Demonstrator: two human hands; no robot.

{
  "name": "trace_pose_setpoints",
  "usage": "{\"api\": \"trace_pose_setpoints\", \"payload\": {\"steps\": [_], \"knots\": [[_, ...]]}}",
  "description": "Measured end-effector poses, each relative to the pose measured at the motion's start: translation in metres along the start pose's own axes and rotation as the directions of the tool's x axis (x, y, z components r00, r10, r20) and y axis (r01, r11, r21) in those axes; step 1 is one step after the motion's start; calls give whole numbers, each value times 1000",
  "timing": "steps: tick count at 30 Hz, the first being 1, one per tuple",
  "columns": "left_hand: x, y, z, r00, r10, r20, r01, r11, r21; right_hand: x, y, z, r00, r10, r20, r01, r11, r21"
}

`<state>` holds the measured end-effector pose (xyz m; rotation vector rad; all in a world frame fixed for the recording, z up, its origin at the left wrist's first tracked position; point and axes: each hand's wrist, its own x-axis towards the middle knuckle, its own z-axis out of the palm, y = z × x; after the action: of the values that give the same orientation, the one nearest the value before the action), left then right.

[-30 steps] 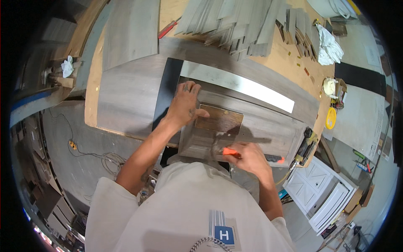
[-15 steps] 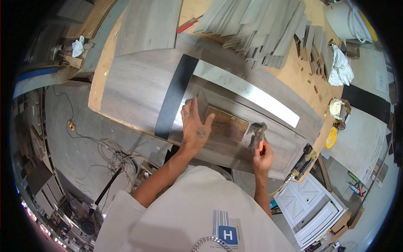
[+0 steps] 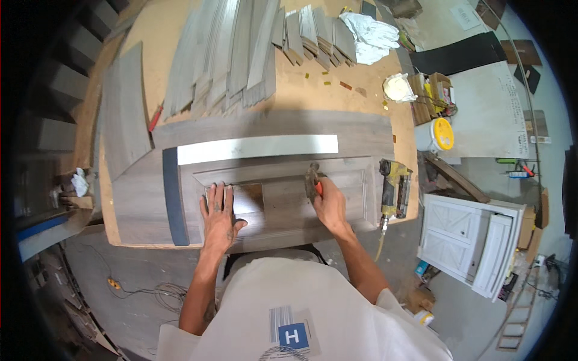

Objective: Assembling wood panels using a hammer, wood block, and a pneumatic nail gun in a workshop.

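A grey wood-grain panel (image 3: pixel 283 212) with raised moulding strips along its edges lies at the table's near side. My left hand (image 3: pixel 220 225) rests on its left end, fingers stretched out over the short end moulding and thumb apart. Beside that hand is a brown, shiny rectangular patch (image 3: pixel 250 198) on the panel. My right hand (image 3: pixel 330 209) is closed round the orange handle of a hammer (image 3: pixel 312 182), whose dark head is above the panel's right half. A white strip (image 3: pixel 259 148) lies along the far side, and a black strip (image 3: pixel 173 198) crosses left of the panel.
A yellow-green nail gun (image 3: pixel 392 188) with a hose sits at the right edge. Several grey moulding strips (image 3: pixel 226 54) are piled at the back, with white gloves (image 3: pixel 368 37) beside them. A red-handled tool (image 3: pixel 156 117) lies left; a yellow-lidded bucket (image 3: pixel 435 135) stands right.
The view has turned, so the panel now appears nearly level. My left hand's fingers have flattened over the end moulding. The hammer stays in my right hand.
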<state>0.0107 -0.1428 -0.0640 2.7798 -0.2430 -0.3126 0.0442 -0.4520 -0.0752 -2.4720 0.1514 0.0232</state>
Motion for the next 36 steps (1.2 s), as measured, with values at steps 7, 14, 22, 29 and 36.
{"api": "trace_pose_setpoints", "payload": {"steps": [7,14,22,29,36], "knots": [[75,41,-56,979,188,78,-186,982,-31,127,57,-62,999,13,-49,-17,996,-89],[152,63,-32,947,18,-321,-36,998,-50,107,72,-84,977,-40,-209,52,997,50],[31,-48,54,636,-698,-329,689,705,-165,0,121,-48,957,164,-238,-176,984,-30],[53,-34,32,570,-768,-291,648,639,-415,15,110,-56,923,308,-231,-297,951,85],[6,31,-74,505,-785,-359,316,555,-769,-11,99,-120,910,270,-316,-247,962,113]]}}
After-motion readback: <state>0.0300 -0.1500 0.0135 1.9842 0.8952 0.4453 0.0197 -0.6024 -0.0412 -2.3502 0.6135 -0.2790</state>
